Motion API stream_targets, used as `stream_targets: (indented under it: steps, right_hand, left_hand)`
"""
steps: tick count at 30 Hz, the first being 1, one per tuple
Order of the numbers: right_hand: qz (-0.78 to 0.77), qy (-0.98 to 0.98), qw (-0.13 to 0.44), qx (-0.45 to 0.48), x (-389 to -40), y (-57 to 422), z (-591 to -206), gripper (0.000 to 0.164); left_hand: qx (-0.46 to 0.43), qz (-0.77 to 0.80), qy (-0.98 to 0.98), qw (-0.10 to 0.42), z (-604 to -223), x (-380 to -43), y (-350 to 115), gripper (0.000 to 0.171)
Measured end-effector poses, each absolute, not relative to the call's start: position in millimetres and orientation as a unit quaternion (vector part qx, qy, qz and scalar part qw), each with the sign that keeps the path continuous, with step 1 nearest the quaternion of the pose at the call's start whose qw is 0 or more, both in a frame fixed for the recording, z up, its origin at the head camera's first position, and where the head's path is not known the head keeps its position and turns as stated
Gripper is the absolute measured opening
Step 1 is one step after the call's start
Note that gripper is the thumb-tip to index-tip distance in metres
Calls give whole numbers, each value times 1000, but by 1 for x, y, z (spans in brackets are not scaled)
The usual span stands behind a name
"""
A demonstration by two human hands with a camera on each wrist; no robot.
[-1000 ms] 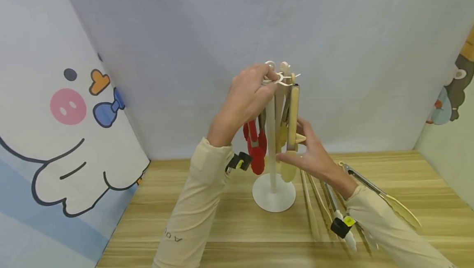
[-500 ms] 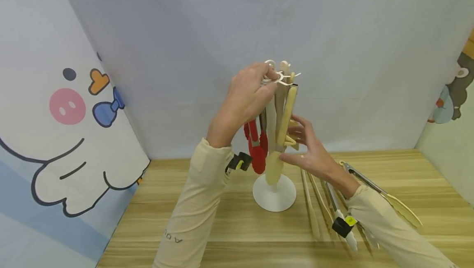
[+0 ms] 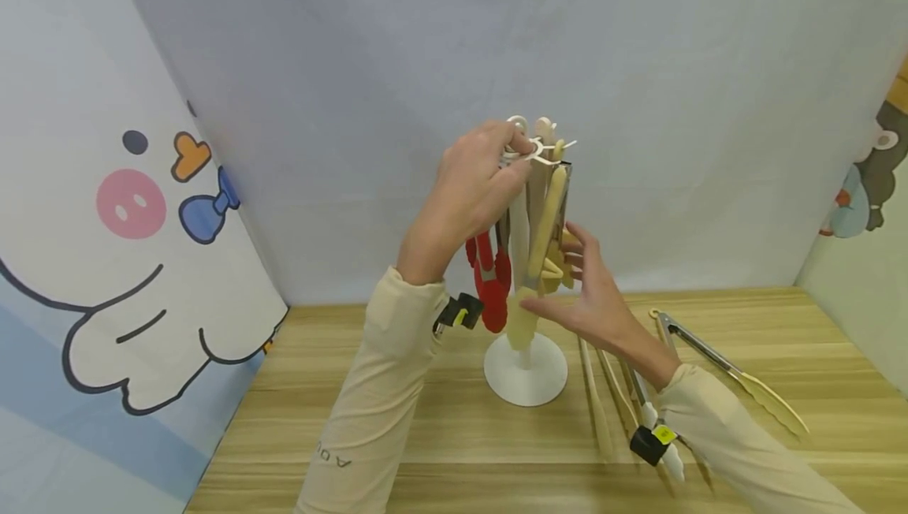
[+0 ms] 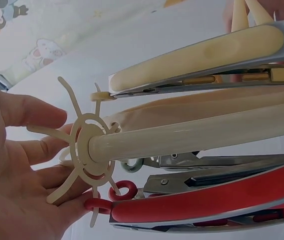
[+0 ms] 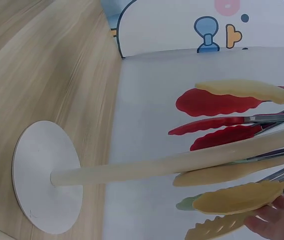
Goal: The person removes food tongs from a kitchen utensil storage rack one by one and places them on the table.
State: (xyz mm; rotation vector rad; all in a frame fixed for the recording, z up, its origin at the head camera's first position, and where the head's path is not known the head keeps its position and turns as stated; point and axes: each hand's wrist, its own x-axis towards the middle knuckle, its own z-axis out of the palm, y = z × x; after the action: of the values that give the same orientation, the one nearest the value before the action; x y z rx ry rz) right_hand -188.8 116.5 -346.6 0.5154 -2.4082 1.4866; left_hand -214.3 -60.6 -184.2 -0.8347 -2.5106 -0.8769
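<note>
My left hand [image 3: 471, 191] grips the hooked ring [image 4: 87, 152] at the top of a white hanging stand [image 3: 525, 380]. Several tongs dangle from its hooks, among them red tongs [image 3: 491, 285] on the left and cream tongs [image 3: 546, 226] on the right. Beside the cream tongs, my right hand [image 3: 592, 297] is spread, its thumb straight. In the right wrist view that thumb touches a cream tong head [image 5: 244, 90], while the fingers lie against a yellow tong head [image 5: 236, 197] on the far side of the pole. A beige flat head [image 5: 216, 174] hangs between them.
Yellow-tipped metal tongs [image 3: 731, 368] lie on the wooden table [image 3: 426, 435] at the right. White-tipped tongs [image 3: 667, 451] and long beige utensils [image 3: 596, 404] lie near the right forearm. A pale cloth backdrop [image 3: 355, 143] stands behind the table.
The near arm of the cream tongs has swung left, in front of the pole, and now slants. My right thumb has moved slightly left with it. The left hand keeps its place.
</note>
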Motion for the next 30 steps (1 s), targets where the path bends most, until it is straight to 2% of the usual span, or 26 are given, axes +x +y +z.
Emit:
stream_targets:
  steps: [30]
  right_hand:
    - [489, -837, 174, 174, -176, 133, -346, 102]
  left_hand:
    - [-289, -315, -884, 187, -187, -216, -59, 24]
